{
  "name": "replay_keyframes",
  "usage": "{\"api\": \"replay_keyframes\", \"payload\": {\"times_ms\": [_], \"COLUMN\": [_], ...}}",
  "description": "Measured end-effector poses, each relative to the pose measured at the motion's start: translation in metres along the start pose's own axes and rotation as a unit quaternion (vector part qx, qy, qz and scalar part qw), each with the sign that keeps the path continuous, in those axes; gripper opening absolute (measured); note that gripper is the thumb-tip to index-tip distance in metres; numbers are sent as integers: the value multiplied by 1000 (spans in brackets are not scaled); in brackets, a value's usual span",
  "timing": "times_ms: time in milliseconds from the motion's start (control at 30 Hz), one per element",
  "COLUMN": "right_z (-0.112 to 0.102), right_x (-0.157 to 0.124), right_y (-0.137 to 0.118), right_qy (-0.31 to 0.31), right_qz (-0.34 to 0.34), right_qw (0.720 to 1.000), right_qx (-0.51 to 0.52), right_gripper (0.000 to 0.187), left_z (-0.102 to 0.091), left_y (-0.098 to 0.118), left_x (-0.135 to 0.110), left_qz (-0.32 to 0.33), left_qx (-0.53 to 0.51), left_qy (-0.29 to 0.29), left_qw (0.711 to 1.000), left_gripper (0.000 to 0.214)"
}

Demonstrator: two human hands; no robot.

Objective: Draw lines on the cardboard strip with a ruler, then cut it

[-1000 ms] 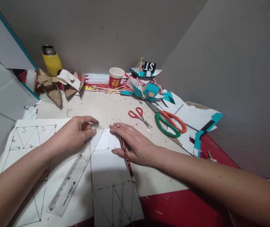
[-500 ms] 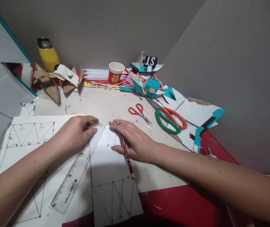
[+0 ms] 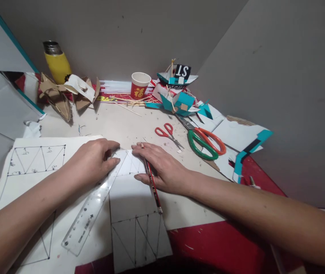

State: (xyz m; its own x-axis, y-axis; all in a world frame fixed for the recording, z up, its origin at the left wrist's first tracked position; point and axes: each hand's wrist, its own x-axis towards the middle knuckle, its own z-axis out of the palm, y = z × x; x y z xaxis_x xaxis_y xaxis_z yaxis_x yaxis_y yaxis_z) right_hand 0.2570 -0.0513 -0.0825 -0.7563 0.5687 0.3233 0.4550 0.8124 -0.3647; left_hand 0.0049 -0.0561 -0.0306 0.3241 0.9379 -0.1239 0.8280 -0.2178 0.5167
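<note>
My left hand (image 3: pixel 98 158) is closed, with thumb and fingers gripping the far end of a clear plastic ruler (image 3: pixel 89 213). The ruler slants toward me and overlaps the left edge of a folded white card strip (image 3: pixel 132 196) with pencilled triangles at both ends. My right hand (image 3: pixel 162 165) rests on the strip's far right edge, its fingers extended. A red-and-black pencil (image 3: pixel 153 186) is tucked between those fingers, its tip pointing away from me. Under my left forearm lies a large white sheet (image 3: pixel 32 198) with marked triangles and handwritten numbers.
Small red scissors (image 3: pixel 168 133) and large green-and-orange scissors (image 3: pixel 206 144) lie beyond my right hand. At the back stand a yellow bottle (image 3: pixel 57 64), cardboard boats (image 3: pixel 56 97), a red paper cup (image 3: pixel 140 86), wooden sticks (image 3: pixel 135 102) and a teal paper boat (image 3: pixel 182 102). Cut card (image 3: pixel 230 135) lies right.
My left hand and the ruler have shifted slightly to the right. The ruler's near end has swung a little up and right. My right hand and the pencil stay nearly still.
</note>
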Motion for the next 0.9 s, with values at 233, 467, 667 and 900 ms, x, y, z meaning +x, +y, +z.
{"api": "replay_keyframes", "payload": {"times_ms": [233, 467, 667, 900], "right_z": [0, -2, 0, 3], "right_x": [0, 1, 1, -2], "right_y": [-1, -2, -1, 2], "right_qy": [1, -9, 4, 25], "right_qz": [-1, 4, -4, -5], "right_qw": [1000, 1000, 1000, 1000], "right_qx": [-1, -2, -3, 6], "right_gripper": [57, 56, 57, 63], "left_z": [-4, -2, -2, -2], "left_y": [15, 14, 15, 14], "left_x": [-7, -5, -6, -6], "left_qz": [-9, -2, -9, 1], "left_qx": [80, 81, 77, 67], "left_qy": [-47, -44, -41, -44], "left_qw": [996, 996, 996, 997], "left_gripper": [29, 20, 22, 28]}}
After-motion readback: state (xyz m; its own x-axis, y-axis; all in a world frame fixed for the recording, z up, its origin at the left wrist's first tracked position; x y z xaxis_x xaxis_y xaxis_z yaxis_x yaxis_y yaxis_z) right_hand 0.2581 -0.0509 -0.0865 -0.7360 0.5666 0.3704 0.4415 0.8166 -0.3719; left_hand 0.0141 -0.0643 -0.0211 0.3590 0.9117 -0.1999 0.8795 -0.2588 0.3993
